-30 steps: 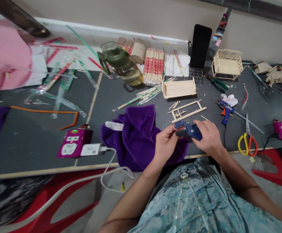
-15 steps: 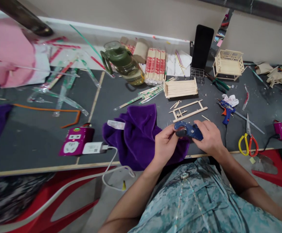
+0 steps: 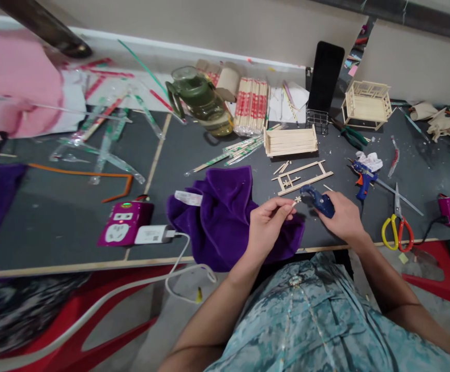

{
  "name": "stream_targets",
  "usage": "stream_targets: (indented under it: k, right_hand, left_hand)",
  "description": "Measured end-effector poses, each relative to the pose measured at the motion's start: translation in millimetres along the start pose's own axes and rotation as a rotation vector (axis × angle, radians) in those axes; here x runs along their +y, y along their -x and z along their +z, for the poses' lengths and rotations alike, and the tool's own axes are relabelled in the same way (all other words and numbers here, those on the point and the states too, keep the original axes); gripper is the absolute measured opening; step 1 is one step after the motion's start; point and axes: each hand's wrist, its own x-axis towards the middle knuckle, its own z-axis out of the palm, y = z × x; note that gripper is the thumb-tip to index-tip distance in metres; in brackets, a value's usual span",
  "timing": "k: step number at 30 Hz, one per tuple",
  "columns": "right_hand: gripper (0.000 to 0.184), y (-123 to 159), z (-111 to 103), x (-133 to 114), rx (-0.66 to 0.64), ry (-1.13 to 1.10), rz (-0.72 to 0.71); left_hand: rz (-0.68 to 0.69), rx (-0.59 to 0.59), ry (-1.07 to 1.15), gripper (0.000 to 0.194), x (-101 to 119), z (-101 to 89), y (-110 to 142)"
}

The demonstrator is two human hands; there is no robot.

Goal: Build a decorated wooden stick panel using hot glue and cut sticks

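Note:
My left hand (image 3: 268,223) hovers over a purple cloth (image 3: 225,214) and pinches a small pale wooden piece (image 3: 295,201) that sticks out from its fingertips. My right hand (image 3: 341,219) is closed round a dark blue cutter tool (image 3: 317,199), just right of that piece. Just beyond both hands, a ladder-like stick frame (image 3: 301,177) lies flat on the dark table (image 3: 73,227).
A stack of flat sticks (image 3: 290,141), a small stick-built model (image 3: 366,104), a blue glue gun (image 3: 361,175), yellow-and-red scissors (image 3: 398,227), an upright phone (image 3: 325,76), a glass teapot (image 3: 200,101), wrapped chopsticks (image 3: 251,104) and a purple power strip (image 3: 124,230) with a white charger lie about.
My hands have come apart. The left one now holds a small wooden piece clear of the blue tool, and the right one has drawn the tool a little to the right.

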Motion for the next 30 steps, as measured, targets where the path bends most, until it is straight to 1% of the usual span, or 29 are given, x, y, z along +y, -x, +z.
stream_targets:
  k: [4, 7, 9, 12, 15, 17, 19, 22, 26, 30]
  right_hand:
    - [0.051, 13, 11, 13, -0.141, 0.216, -0.114]
    - [0.055, 24, 24, 13, -0.162, 0.262, -0.197]
    - [0.055, 27, 31, 12, -0.13, 0.244, -0.223]
    - [0.051, 25, 35, 12, -0.012, 0.166, -0.163]
    - [0.044, 17, 31, 5, 0.144, 0.033, -0.089]
    - [0.041, 11, 24, -5, 0.206, -0.005, -0.1]
    - [0.041, 6, 17, -17, 0.227, 0.019, -0.135]
    - [0.043, 1, 11, -28, 0.219, 0.047, -0.154]
    - [0.044, 1, 10, -30, 0.2, 0.065, -0.152]
    - [0.045, 2, 11, -30, 0.202, 0.08, -0.157]
  left_hand:
    - [-0.039, 0.039, 0.044, 0.018, 1, -0.8, -3]
    - [-0.072, 0.023, 0.077, 0.023, 1, 0.7, -7]
    - [-0.095, 0.007, 0.098, 0.026, 0, 1.3, -9]
    - [-0.106, 0.014, 0.108, 0.027, -3, 1.1, -11]
    - [-0.112, 0.026, 0.095, 0.029, -5, 1.6, -10]
    - [-0.122, 0.009, 0.085, 0.031, -5, 2.9, -9]
    - [-0.12, -0.018, 0.07, 0.031, -5, 4.6, -7]
    - [-0.095, -0.045, 0.039, 0.035, -3, 5.8, -3]
    - [-0.055, -0.059, 0.005, 0.046, 1, 5.0, 0]
    - [-0.036, -0.049, -0.007, 0.042, 2, 4.6, 1]
